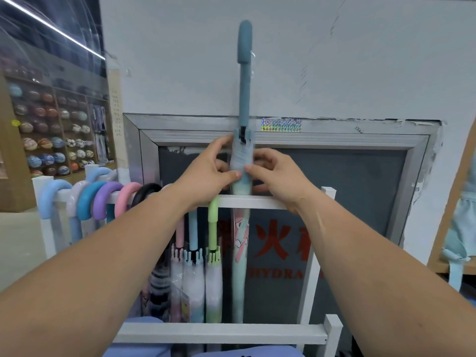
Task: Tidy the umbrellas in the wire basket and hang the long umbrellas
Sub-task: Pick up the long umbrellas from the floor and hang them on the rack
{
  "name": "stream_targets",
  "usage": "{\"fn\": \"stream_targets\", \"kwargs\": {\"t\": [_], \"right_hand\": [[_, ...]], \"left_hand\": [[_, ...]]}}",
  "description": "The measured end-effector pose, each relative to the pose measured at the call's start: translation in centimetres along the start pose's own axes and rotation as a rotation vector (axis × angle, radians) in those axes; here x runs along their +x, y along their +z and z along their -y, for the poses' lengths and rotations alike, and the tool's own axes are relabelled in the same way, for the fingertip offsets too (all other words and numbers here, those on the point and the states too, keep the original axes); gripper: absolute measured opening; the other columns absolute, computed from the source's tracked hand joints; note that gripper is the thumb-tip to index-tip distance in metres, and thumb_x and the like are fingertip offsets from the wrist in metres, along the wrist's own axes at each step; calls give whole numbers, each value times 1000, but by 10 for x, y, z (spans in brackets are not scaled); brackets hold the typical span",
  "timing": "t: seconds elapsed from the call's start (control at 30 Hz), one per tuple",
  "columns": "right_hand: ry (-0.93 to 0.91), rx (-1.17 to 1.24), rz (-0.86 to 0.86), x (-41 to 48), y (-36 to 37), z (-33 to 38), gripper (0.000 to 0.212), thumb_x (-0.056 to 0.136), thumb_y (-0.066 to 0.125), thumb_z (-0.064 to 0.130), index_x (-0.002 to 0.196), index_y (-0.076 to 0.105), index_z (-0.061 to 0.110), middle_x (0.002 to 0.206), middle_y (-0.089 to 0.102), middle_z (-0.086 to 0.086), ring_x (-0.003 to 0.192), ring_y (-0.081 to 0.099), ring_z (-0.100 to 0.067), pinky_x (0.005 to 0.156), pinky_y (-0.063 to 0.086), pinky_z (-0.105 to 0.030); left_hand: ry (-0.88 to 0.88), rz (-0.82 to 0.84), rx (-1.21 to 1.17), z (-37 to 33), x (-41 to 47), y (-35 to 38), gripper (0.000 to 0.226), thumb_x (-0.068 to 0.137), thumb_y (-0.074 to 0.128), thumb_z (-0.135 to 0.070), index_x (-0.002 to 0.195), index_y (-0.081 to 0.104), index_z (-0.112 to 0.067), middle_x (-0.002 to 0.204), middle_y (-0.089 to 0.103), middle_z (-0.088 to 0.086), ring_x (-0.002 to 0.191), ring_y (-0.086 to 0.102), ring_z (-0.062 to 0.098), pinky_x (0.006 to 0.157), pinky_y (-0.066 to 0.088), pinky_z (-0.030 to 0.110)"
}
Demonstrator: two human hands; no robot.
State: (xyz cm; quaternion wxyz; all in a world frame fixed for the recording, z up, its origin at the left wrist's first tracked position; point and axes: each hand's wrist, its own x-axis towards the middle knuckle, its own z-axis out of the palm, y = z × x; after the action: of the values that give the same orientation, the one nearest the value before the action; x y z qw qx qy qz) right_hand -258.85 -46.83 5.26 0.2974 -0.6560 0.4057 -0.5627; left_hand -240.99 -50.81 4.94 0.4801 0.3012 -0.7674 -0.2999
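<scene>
1. We hold a long umbrella upright at the white rack. Its blue-grey handle points up in front of the wall.
2. Its folded teal canopy runs down past the rack's top rail, which seems to cross in front of it. The tip ends near the lower rail.
3. Our left hand grips the top of the canopy just under the handle collar, its fingers curled round the left side and the thumb pressed on the front.
4. Our right hand pinches the same spot from the right, thumb and forefinger closed on the pale wrapping there and the other fingers curled behind.
5. The two thumbs almost meet on the canopy.
6. To the left, hanging umbrellas hook over the top rail by curved handles in blue, white, teal, purple, pink and black.
7. A green-handled umbrella hangs just beside the one we hold.
8. Behind the rack stands a grey cabinet door with red lettering.
9. Shelves of balls fill the far left.
</scene>
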Motion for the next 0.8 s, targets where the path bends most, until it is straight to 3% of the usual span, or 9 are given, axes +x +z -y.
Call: {"fn": "stream_targets", "kwargs": {"t": [0.07, 0.17, 0.27, 0.33, 0.43, 0.53, 0.67, 0.73, 0.8], "right_hand": [[-39, 14, -32, 0, 0, -1, 23, 99, 63, 13, 121, 62, 18, 113, 71, -20, 103, 71, -30, 83, 62, -43], [-41, 2, -11, 2, -1, -2, 27, 99, 61, 11, 125, 59, 19, 112, 74, -10, 102, 72, -24, 84, 61, -42], [-7, -66, 24, 3, -1, -4, 25, 97, 65, 10, 120, 59, 17, 107, 75, -13, 94, 72, -22, 82, 60, -42], [-2, -170, 51, 3, 2, -4, 21, 93, 69, 12, 110, 61, 21, 97, 75, -12, 85, 71, -18, 77, 59, -38], [20, -275, 77, 4, 5, -3, 19, 89, 74, 14, 96, 60, 24, 74, 68, 1, 65, 61, -11, 70, 51, -31], [43, -306, 75, 3, 3, -2, 22, 86, 77, 10, 88, 59, 24, 68, 64, 0, 64, 58, -15, 72, 51, -35], [81, -172, 16, 0, 0, 12, 16, 86, 69, 1, 90, 68, 17, 82, 71, -5, 76, 64, -18, 81, 58, -46], [35, -48, -95, 2, -6, 33, 10, 93, 65, 15, 101, 68, 20, 102, 74, -10, 83, 68, -17, 76, 57, -39], [-22, 27, -125, 9, -15, 60, 19, 98, 60, 40, 112, 64, 28, 118, 71, -6, 96, 69, -19, 80, 56, -36]], "left_hand": [[9, 37, 86, -2, -2, 0, 71, 87, 75, -13, 140, 41, -46, 73, 73, 10, 66, 65, 22, 73, 55, 39], [3, 28, 99, -4, -4, 0, 59, 86, 77, -15, 131, 51, -42, 78, 76, 4, 69, 66, 13, 80, 54, 36], [-11, -35, 40, -2, 0, 0, 37, 85, 75, -27, 111, 62, -50, 94, 77, -5, 91, 73, 16, 96, 56, 48], [-16, -68, 22, 0, 1, 0, 34, 85, 71, -33, 112, 63, -51, 99, 76, -7, 98, 72, 18, 97, 54, 52], [-2, -52, 25, 3, 2, -1, 34, 91, 71, -20, 116, 64, -43, 99, 77, -2, 95, 71, 23, 96, 54, 54], [-31, -33, 9, 2, 1, -1, 32, 87, 74, -17, 105, 69, -44, 97, 77, 7, 100, 70, 38, 94, 54, 59], [-52, 30, 51, 2, 5, 0, 37, 81, 74, -15, 103, 72, -46, 103, 75, 16, 97, 70, 42, 94, 53, 60], [-80, 40, 43, 6, 7, 0, 36, 85, 75, -7, 110, 71, -34, 101, 76, 16, 91, 72, 35, 93, 53, 59], [-116, 40, 46, 8, 8, -2, 41, 81, 79, -16, 119, 69, -25, 100, 76, 11, 93, 73, 29, 95, 55, 57]]}}
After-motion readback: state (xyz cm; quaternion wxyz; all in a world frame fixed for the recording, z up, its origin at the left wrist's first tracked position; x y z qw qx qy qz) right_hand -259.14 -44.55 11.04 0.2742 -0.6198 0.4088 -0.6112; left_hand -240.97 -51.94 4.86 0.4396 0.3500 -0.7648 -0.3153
